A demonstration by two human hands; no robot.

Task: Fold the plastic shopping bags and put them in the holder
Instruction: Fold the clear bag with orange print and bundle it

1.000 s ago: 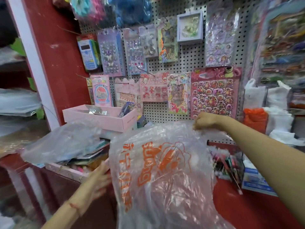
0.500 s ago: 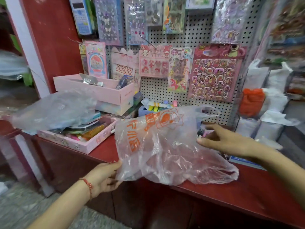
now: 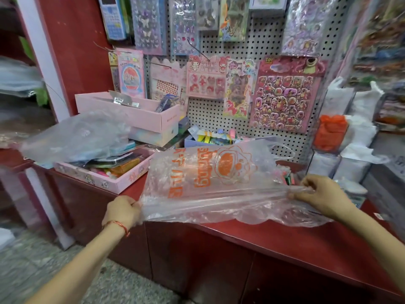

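Plastic bag (image 3: 210, 181): clear with orange print, being pulled taut sideways between both hands; lower part being rested on the bench (image 3: 285, 242) near its front edge, handle loops being left loose at the far right end.
Left hand (image 3: 122, 210): closed round the bag's left end; film is being gripped in curled fingers, just off the bench's front edge.
Right hand (image 3: 317, 194): bag's right edge is being pinched between thumb and fingers, film bunched at the grip.
Change: a second ago the bag was being held up in the air by the right hand alone; half a second ago it was being laid down, right hand not yet gripping. Now it is being held at both ends and drawn flat.
Meaning for task: judged as the smoothing step being done; no fold is being made yet, bag puffy and creased along the near side.
Holder: probably the clear compartment rack (image 3: 312, 137) at the right, orange and white bags being kept in it; well apart from the stretched bag, nothing being put in yet.
Second bag (image 3: 74, 134): clear, being left crumpled over the pink tray (image 3: 122, 183) at the left, untouched.
Next: a lengthwise fold is likely being set up; thin film is being judged slippery, air may be trapped.
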